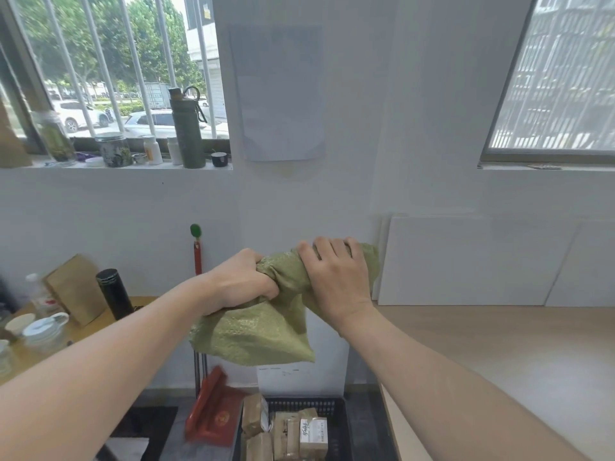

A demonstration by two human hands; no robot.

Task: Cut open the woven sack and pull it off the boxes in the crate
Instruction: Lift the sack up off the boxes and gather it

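Right, the crumpled olive-green woven plastic sack [266,314] is already off the load, held up in the air in front of the white wall, well above the black perforated plastic crate [336,424] at the near bottom edge.

Left hand [243,281]: clenched in a fist grip around a twisted neck of the sack. Right hand [336,274]: closed over the bunched top right of the sack, fingers [319,249] wrapped over the far side. Both grips touch the cloth, the two hands just beside each other.

Key relation: the bunched roll runs left to right between the hands, and the loose tail hangs down from the left hand towards the crate. It hangs clear, no contact with the boxes. Neither hand is clearly nearer the crate.

Crate contents: several brown paper-wrapped cardboard boxes [256,414] packed upright and close together, plus a pale box with a handwritten label [312,434] on the right. All are uncovered in the visible part; the crate's near end is out of frame.

Judgement: cut and pull-off look done, only stowing the sack remains. No cutting tool visible.

The light wooden bench [499,344] on the right looks like the obvious drop spot.
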